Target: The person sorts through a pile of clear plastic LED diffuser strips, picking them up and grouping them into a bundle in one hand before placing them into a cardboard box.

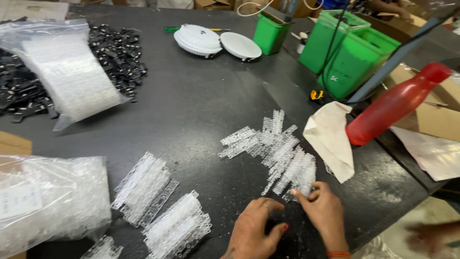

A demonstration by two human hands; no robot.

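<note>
- The right hand lay at the near end of a loose row of clear plastic strips on the dark counter; its fingertips pinched the edge of the nearest strip, a narrow grip on that one piece;
- The left hand rested just beside it on the counter, fingers curled down and spread, holding nothing that could be seen;
- The step in hand looked like picking single strips off the spread row; neat stacked bundles of strips sat to the left, apart from the loose ones;
- The next move seemed to call for lifting the pinched strip free without dragging its neighbours, which overlapped it, and for the left hand to steady or receive it;
- Around them: a cream cloth touching the row's far side, a red bottle lying tilted over it, green bins behind, two white round housings, a heap of black parts, and clear bags of pieces at the left.
</note>
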